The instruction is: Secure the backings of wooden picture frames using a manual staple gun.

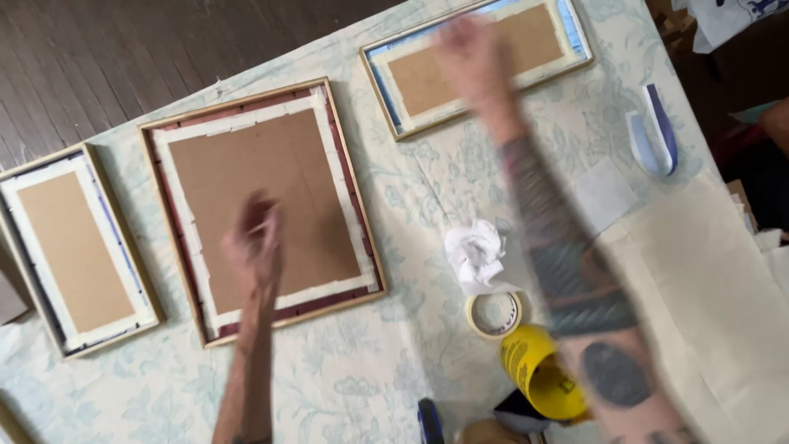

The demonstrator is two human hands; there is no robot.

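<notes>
Three wooden picture frames lie face down on a pale floral cloth (394,362), each with a brown cardboard backing edged in white tape. My left hand (255,242) rests on the backing of the large middle frame (263,205), fingers loosely curled; motion blur hides whether it holds anything. My right hand (470,57) reaches far forward over the upper right frame (477,62), also blurred. A smaller frame (74,247) lies at the left.
A crumpled white rag (475,253) lies beside a roll of masking tape (494,314). A yellow container (538,374) lies tipped near the front. A strip of blue and white tape (653,131) and beige cloth (707,288) are at the right. Dark wood floor (123,57) lies beyond.
</notes>
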